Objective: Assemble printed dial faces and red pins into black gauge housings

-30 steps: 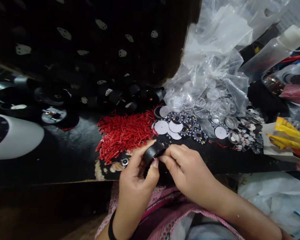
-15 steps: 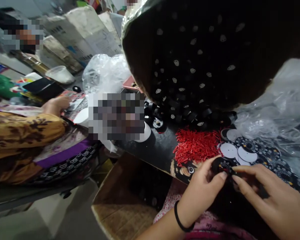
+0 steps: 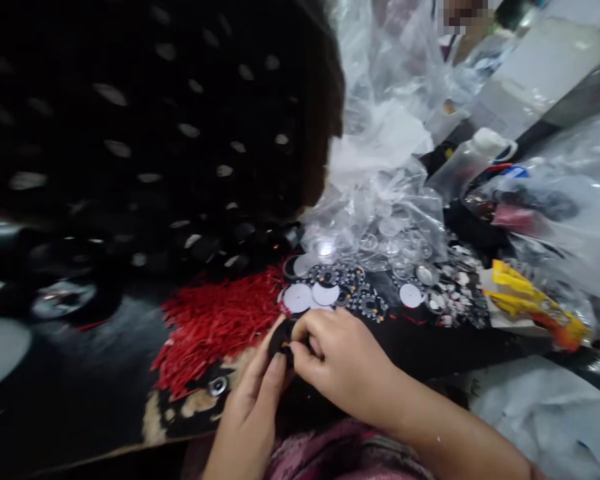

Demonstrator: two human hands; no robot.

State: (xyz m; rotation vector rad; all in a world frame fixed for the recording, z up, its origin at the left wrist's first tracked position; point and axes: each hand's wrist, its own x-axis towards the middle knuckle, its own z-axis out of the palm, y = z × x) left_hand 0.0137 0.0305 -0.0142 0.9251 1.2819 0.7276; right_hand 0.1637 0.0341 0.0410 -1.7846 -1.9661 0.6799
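My left hand point(image 3: 250, 397) is closed around a small black round case point(image 3: 279, 339), thumb on its near side. My right hand point(image 3: 343, 360) pinches at the case's open face; whatever lies between its fingertips is too small and blurred to name. Just left of the hands lies a heap of thin red plastic pieces point(image 3: 220, 327). Beyond the fingers are white discs point(image 3: 298, 298) and black printed dials point(image 3: 370, 305). A small metal-coloured ring point(image 3: 218, 385) rests near the table edge.
A large dark container point(image 3: 325, 153) with many black cases opens over the table point(image 3: 105, 387) at upper left. Clear plastic bags point(image 3: 380, 207) lie at the back. To the right are a translucent bottle point(image 3: 463, 167), small round parts point(image 3: 460, 280) and a yellow packet point(image 3: 535, 303).
My view has swung right, so the neighbouring person has left the picture and the bottle and yellow packet have come in. Both hands remain together at the black case, my right fingers now over its face.
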